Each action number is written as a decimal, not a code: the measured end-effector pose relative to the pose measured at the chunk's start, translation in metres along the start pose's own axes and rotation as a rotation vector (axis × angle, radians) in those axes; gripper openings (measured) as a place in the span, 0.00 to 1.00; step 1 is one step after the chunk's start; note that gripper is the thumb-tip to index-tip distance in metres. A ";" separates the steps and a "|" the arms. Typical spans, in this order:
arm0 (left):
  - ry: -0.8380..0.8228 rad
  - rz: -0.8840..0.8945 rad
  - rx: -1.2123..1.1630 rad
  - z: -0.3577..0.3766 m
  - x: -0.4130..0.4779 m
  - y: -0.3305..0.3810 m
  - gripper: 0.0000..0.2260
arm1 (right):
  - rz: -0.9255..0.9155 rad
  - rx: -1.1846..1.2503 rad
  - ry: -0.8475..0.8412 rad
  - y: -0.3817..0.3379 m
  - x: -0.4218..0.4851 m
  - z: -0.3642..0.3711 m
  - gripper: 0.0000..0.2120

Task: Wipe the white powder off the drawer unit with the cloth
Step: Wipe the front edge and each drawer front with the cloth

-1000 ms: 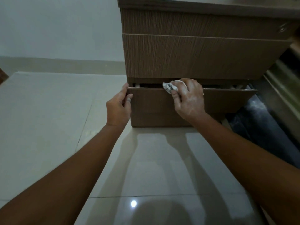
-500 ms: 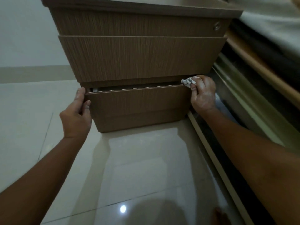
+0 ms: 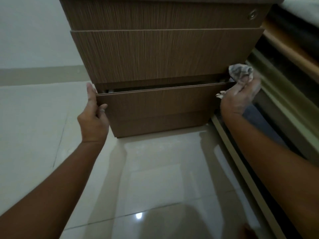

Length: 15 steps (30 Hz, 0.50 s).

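A brown wood-grain drawer unit (image 3: 164,54) stands on the tiled floor. Its bottom drawer (image 3: 158,104) is pulled out a little, with a dark gap along its top edge. My left hand (image 3: 93,116) grips the left end of that drawer front, thumb at the top corner. My right hand (image 3: 241,95), dusted with white powder, holds a crumpled white cloth (image 3: 240,73) at the drawer's top right corner, just off the edge. No powder is visible on the drawer fronts in this dim light.
Glossy pale floor tiles (image 3: 155,178) lie in front of the unit. A bed frame with a pale rail (image 3: 283,100) and a wooden side board (image 3: 290,49) runs close along the unit's right side. A round lock (image 3: 252,14) sits on the top drawer.
My right hand slid the cloth along the bottom drawer's top edge from the middle to the right corner, then lifted slightly. My left hand stayed on the drawer's left end.
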<state>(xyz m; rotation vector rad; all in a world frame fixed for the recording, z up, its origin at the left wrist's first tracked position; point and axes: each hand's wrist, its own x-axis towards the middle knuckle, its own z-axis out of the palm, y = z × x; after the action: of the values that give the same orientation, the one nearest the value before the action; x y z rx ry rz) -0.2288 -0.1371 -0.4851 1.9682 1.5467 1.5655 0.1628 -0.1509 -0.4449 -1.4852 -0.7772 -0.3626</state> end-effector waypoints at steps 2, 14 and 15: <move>0.011 -0.028 0.011 0.002 0.003 0.000 0.32 | -0.218 0.051 -0.087 -0.012 -0.013 0.010 0.15; -0.045 0.038 0.126 0.004 0.016 -0.017 0.29 | -0.743 0.327 -0.592 -0.111 -0.146 0.080 0.20; -0.072 0.061 0.145 0.002 0.016 -0.023 0.29 | -0.769 0.310 -0.618 -0.115 -0.158 0.087 0.21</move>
<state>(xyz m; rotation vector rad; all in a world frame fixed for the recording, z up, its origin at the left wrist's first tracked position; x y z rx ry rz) -0.2425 -0.1128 -0.4920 2.1421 1.6283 1.4243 -0.0466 -0.1148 -0.4715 -0.9491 -1.8231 -0.3265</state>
